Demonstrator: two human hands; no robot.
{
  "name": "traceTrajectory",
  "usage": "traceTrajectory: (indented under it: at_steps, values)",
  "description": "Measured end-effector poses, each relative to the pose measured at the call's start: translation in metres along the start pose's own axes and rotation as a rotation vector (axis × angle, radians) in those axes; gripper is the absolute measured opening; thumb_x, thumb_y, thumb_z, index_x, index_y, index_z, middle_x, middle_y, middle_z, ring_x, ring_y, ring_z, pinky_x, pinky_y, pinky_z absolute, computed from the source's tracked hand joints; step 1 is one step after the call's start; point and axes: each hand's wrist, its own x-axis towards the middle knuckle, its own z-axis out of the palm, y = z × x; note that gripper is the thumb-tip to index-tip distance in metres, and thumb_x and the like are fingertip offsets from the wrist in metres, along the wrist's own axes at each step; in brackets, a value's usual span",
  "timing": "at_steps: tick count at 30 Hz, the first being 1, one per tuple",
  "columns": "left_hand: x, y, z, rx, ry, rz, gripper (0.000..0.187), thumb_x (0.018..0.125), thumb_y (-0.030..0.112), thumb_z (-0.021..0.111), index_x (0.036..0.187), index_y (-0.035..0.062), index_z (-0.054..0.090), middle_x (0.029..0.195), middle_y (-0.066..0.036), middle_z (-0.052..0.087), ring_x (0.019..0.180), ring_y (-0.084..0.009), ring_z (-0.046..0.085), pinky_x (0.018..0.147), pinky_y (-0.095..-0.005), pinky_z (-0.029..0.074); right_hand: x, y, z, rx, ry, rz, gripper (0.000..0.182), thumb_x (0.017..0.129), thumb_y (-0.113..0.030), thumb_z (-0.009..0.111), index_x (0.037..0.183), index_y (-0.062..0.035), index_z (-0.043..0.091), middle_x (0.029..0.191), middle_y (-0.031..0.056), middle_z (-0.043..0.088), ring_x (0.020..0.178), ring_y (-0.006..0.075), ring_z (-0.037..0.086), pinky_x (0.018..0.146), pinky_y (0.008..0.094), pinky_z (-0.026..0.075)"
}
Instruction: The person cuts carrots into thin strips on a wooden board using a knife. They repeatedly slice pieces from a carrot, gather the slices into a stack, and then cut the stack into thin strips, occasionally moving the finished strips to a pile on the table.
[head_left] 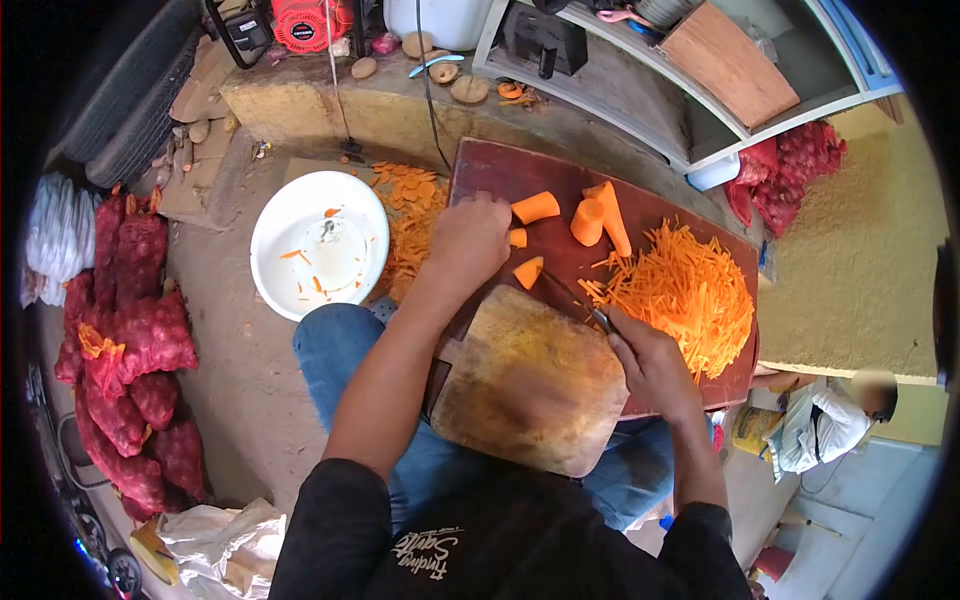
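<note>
My left hand point(470, 243) is over the red board's point(487, 165) left part, fingers curled; what they hold, if anything, is hidden. Beside its fingers lie a small carrot piece point(518, 238) and a thick carrot chunk point(536, 207). My right hand point(655, 362) is closed around a knife point(601, 320), its dark blade pointing up and left past a cut carrot wedge point(528, 272). Two larger carrot pieces point(587, 222) lie farther back. Right of them is a heap of carrot strips point(695, 300). A stained wooden chopping board point(530, 385) lies nearest my body.
A white basin point(320, 245) with carrot scraps stands on the floor at left, beside orange peelings point(408, 187). Red net sacks point(140, 330) line the far left. A metal-framed shelf point(600, 85) runs behind the board. Another person point(825, 425) is at the right.
</note>
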Motion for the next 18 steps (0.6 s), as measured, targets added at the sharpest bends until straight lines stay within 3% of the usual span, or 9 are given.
traceTrajectory:
  at_steps: [6, 12, 15, 18]
  values:
    - [0.003, 0.001, 0.008, 0.030, 0.008, 0.055, 0.015, 0.094, 0.014, 0.073, 0.101, 0.0008, 0.075, 0.100, -0.024, 0.075, 0.095, -0.0459, 0.076, 0.083, -0.0574, 0.061, -0.032, -0.028, -0.030, 0.032, 0.009, 0.100, 0.040, 0.108, -0.012, 0.069, 0.148, -0.0052, 0.070, 0.117, 0.0255, 0.079, 0.107, 0.0427, 0.080, 0.092, 0.0472, 0.063]
    - [-0.018, 0.029, -0.014, -0.419, -0.506, 0.333, 0.028, 0.088, 0.014, 0.079, 0.113, 0.0009, 0.077, 0.116, -0.021, 0.075, 0.112, -0.0466, 0.073, 0.097, -0.0553, 0.058, -0.100, -0.015, -0.002, 0.194, 0.033, 0.195, 0.040, 0.105, -0.009, 0.072, 0.144, -0.0024, 0.073, 0.120, 0.0247, 0.081, 0.109, 0.0398, 0.081, 0.096, 0.0440, 0.062]
    - [-0.041, 0.061, -0.017, -0.299, -0.730, 0.317, 0.035, 0.087, 0.015, 0.081, 0.119, 0.0012, 0.076, 0.123, -0.020, 0.072, 0.120, -0.0444, 0.069, 0.102, -0.0538, 0.055, -0.106, -0.019, 0.002, 0.234, 0.029, 0.197, 0.041, 0.103, -0.008, 0.074, 0.143, -0.0020, 0.074, 0.121, 0.0242, 0.080, 0.109, 0.0408, 0.080, 0.096, 0.0445, 0.062]
    - [-0.055, 0.067, -0.008, -0.256, -0.684, 0.352, 0.038, 0.088, 0.018, 0.083, 0.121, 0.0018, 0.076, 0.121, -0.018, 0.069, 0.119, -0.0433, 0.069, 0.102, -0.0537, 0.054, -0.111, -0.004, 0.008, 0.217, 0.067, 0.084, 0.041, 0.100, -0.005, 0.075, 0.141, -0.0014, 0.075, 0.115, 0.0231, 0.082, 0.102, 0.0415, 0.080, 0.090, 0.0428, 0.063]
